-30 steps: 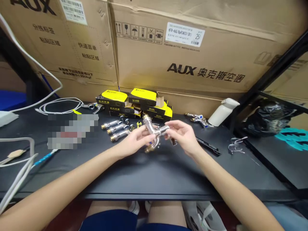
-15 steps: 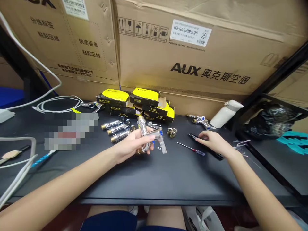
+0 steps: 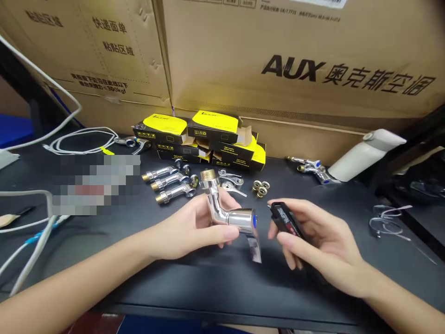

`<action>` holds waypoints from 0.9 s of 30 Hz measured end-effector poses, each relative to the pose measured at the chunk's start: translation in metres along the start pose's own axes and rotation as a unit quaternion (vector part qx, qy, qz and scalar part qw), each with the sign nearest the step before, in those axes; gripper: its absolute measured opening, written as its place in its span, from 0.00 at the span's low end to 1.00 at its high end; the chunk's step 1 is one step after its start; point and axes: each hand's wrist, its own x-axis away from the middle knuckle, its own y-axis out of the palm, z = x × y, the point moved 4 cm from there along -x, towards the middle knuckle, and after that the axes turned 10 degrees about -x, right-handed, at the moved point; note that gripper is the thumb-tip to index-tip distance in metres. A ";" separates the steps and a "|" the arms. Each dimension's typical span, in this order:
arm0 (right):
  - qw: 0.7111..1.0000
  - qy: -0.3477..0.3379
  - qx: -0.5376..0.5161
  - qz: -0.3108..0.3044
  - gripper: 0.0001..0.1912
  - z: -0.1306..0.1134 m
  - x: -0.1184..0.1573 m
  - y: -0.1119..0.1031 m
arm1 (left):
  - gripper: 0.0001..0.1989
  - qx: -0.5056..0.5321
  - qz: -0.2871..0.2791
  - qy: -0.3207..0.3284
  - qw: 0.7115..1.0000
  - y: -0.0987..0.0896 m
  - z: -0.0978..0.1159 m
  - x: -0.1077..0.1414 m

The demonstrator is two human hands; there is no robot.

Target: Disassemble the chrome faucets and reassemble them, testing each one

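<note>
My left hand grips a chrome angled tap body with a brass-threaded end pointing up and a blue-marked end to the right. A flat chrome lever hangs below that blue end. My right hand holds a slim black case with white and red lettering, a short gap from the tap. Several chrome elbow fittings with brass ends lie left of the tap. Behind it are chrome handles and small brass rings.
Yellow-and-black boxes stand stacked against a large cardboard carton. On the black table are an assembled chrome tap, a white bottle, and white cables. A pixelated patch covers the table's left part.
My right hand has picked the black case up from the table and brought it near the tap. The view has moved closer and lower, and the tap is now held more upright.
</note>
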 end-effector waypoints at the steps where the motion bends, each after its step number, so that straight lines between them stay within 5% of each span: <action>1: 1.000 0.014 -0.025 -0.004 0.19 0.006 0.004 0.004 | 0.13 -0.006 -0.001 0.000 1.000 0.001 0.000 0.001; 6: 0.996 0.057 -0.069 -0.030 0.16 0.025 0.017 0.009 | 0.13 -0.033 -0.009 -0.018 0.999 0.006 -0.003 0.003; 21: 0.998 0.065 -0.018 0.015 0.16 0.025 0.013 0.014 | 0.12 -0.104 0.028 0.000 0.994 0.005 -0.006 0.001; 27: 0.984 -0.044 0.161 0.056 0.17 0.017 0.005 0.013 | 0.13 -0.193 0.091 0.014 0.977 0.001 -0.009 0.001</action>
